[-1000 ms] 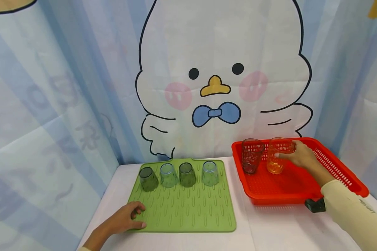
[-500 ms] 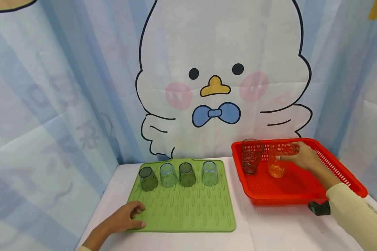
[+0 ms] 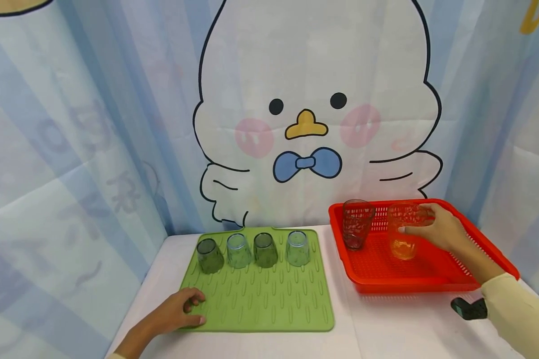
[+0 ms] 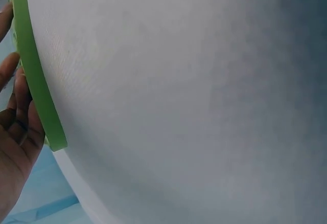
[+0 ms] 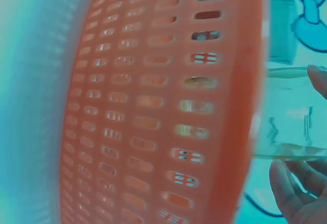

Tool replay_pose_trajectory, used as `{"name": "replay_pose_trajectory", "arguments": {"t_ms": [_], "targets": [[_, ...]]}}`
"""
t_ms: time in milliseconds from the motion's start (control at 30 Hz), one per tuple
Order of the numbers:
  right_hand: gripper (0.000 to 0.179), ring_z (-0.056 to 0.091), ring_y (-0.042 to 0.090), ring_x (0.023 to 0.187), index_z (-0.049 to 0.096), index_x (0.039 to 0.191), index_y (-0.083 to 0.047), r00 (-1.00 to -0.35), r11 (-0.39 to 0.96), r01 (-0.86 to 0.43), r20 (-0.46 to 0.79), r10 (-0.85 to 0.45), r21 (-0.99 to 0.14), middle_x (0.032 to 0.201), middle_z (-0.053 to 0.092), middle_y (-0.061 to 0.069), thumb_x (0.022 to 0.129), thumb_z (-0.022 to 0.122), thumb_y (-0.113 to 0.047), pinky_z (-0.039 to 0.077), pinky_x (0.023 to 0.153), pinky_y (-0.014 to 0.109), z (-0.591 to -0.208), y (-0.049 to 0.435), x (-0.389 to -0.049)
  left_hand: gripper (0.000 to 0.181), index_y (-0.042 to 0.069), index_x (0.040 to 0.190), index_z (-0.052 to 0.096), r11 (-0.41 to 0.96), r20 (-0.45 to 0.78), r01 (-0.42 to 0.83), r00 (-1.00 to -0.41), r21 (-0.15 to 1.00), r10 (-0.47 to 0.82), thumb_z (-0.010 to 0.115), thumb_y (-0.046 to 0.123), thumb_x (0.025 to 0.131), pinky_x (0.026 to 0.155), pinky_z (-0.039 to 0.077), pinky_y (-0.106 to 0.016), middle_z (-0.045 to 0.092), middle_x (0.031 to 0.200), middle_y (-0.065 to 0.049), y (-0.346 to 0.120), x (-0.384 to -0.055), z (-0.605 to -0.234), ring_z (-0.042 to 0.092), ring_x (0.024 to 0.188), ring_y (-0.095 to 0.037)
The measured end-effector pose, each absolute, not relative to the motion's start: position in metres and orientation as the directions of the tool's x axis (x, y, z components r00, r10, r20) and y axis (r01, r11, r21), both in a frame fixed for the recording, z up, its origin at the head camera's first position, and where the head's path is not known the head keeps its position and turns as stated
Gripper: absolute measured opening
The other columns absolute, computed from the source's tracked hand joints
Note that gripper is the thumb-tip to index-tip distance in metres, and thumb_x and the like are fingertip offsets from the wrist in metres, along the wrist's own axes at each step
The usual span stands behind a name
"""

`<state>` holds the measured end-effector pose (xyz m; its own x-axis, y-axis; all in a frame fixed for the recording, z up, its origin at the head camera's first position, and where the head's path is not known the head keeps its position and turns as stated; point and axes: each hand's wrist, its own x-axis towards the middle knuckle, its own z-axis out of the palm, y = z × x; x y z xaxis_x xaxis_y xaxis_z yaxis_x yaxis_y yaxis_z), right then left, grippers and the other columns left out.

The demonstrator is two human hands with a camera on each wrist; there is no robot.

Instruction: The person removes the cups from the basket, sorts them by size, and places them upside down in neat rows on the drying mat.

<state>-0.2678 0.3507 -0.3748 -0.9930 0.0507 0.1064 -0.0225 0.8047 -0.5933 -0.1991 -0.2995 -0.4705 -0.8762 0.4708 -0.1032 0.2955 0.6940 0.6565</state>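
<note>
In the head view my right hand [image 3: 444,230] grips an amber-tinted glass tumbler [image 3: 404,247] inside the red basket [image 3: 413,288]. The right wrist view shows thumb and fingers on opposite sides of that tumbler [image 5: 291,116]. Left of it, a greyish clear glass [image 3: 357,234] stands in the basket. My left hand [image 3: 172,311] rests on the front left corner of the green drying mat [image 3: 260,304], its fingers loosely bent. In a row along the mat's back, two dark glasses [image 3: 265,252] alternate with two pale bluish ones [image 3: 298,249], apparently upside down.
A white cloth covers the table [image 3: 269,346]. Behind it hangs a blue-and-white curtain [image 3: 305,194] with a cartoon bird. The basket's perforated side wall [image 5: 133,106] fills much of the right wrist view. A small black device [image 3: 469,309] sits by the right sleeve.
My right hand and the amber tumbler have shifted right and a little nearer within the basket, away from the greyish glass. My left hand and the glasses on the mat have stayed put.
</note>
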Motion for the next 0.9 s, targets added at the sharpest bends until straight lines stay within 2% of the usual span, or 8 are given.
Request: {"name": "replay_pose_trajectory", "arguments": {"t_ms": [133, 367, 500, 633, 667, 767, 833, 900], "targets": [[0.099, 0.048, 0.053, 0.118, 0.034, 0.146, 0.01, -0.984, 0.793, -0.088, 0.174, 0.024, -0.603, 0.138, 0.045, 0.035, 0.084, 0.077, -0.054, 0.048, 0.091, 0.066, -0.368, 0.347, -0.259, 0.044, 0.006, 0.118, 0.064, 0.694, -0.096, 0.291, -0.882, 0.659, 0.461, 0.079, 0.033, 0.087, 0.072, 0.048, -0.027, 0.062, 0.106, -0.005, -0.299, -0.197, -0.47, 0.054, 0.087, -0.009], [0.095, 0.046, 0.047, 0.121, 0.03, 0.152, 0.003, -0.981, 0.732, -0.134, 0.194, -0.001, -0.668, 0.137, 0.047, 0.028, 0.087, 0.075, -0.049, 0.049, 0.086, 0.062, -0.354, 0.336, -0.241, 0.043, 0.004, 0.117, 0.064, 0.675, -0.079, 0.29, -0.885, 0.678, 0.46, 0.078, 0.03, 0.087, 0.074, 0.048, -0.026, 0.063, 0.107, -0.007, -0.301, -0.195, -0.467, 0.056, 0.089, -0.012], [0.095, 0.04, 0.049, 0.128, 0.023, 0.157, -0.003, -0.983, 0.688, -0.146, 0.185, -0.017, -0.711, 0.146, 0.042, 0.027, 0.089, 0.073, -0.048, 0.045, 0.089, 0.069, -0.343, 0.327, -0.23, 0.043, 0.005, 0.118, 0.064, 0.671, -0.06, 0.285, -0.895, 0.684, 0.442, 0.078, 0.03, 0.087, 0.076, 0.049, -0.027, 0.064, 0.111, -0.007, -0.297, -0.195, -0.465, 0.057, 0.092, -0.012], [0.095, 0.035, 0.049, 0.134, 0.018, 0.16, -0.01, -0.981, 0.658, -0.17, 0.187, -0.046, -0.733, 0.153, 0.037, 0.025, 0.091, 0.072, -0.045, 0.041, 0.092, 0.073, -0.329, 0.312, -0.218, 0.048, 0.004, 0.122, 0.062, 0.661, -0.027, 0.29, -0.905, 0.692, 0.425, 0.079, 0.032, 0.087, 0.079, 0.051, -0.028, 0.063, 0.116, -0.01, -0.288, -0.193, -0.461, 0.059, 0.097, -0.019], [0.095, 0.035, 0.047, 0.133, 0.018, 0.16, -0.011, -0.98, 0.654, -0.179, 0.192, -0.052, -0.735, 0.153, 0.037, 0.024, 0.091, 0.072, -0.045, 0.044, 0.092, 0.07, -0.326, 0.307, -0.215, 0.05, 0.003, 0.123, 0.061, 0.656, -0.015, 0.295, -0.906, 0.695, 0.424, 0.079, 0.033, 0.087, 0.079, 0.052, -0.029, 0.062, 0.117, -0.011, -0.285, -0.193, -0.46, 0.059, 0.098, -0.021], [0.089, 0.044, 0.041, 0.126, 0.025, 0.158, -0.012, -0.973, 0.642, -0.216, 0.217, -0.078, -0.736, 0.148, 0.043, 0.02, 0.091, 0.074, -0.04, 0.055, 0.086, 0.049, -0.319, 0.289, -0.206, 0.051, 0.002, 0.125, 0.059, 0.63, 0.019, 0.31, -0.906, 0.712, 0.423, 0.079, 0.03, 0.088, 0.08, 0.053, -0.032, 0.061, 0.118, -0.016, -0.273, -0.192, -0.454, 0.059, 0.101, -0.027], [0.085, 0.049, 0.036, 0.121, 0.03, 0.156, -0.012, -0.968, 0.637, -0.238, 0.233, -0.093, -0.733, 0.144, 0.046, 0.017, 0.089, 0.076, -0.038, 0.058, 0.079, 0.033, -0.317, 0.276, -0.201, 0.051, 0.002, 0.126, 0.058, 0.613, 0.033, 0.31, -0.907, 0.727, 0.42, 0.078, 0.029, 0.088, 0.079, 0.052, -0.034, 0.06, 0.12, -0.018, -0.263, -0.191, -0.448, 0.059, 0.103, -0.03], [0.082, 0.054, 0.033, 0.116, 0.034, 0.153, -0.012, -0.962, 0.619, -0.267, 0.243, -0.125, -0.738, 0.142, 0.049, 0.016, 0.088, 0.078, -0.035, 0.057, 0.074, 0.023, -0.317, 0.264, -0.195, 0.051, 0.002, 0.128, 0.058, 0.598, 0.045, 0.315, -0.906, 0.737, 0.421, 0.078, 0.028, 0.088, 0.079, 0.052, -0.037, 0.06, 0.12, -0.019, -0.252, -0.189, -0.442, 0.059, 0.105, -0.033]]}}
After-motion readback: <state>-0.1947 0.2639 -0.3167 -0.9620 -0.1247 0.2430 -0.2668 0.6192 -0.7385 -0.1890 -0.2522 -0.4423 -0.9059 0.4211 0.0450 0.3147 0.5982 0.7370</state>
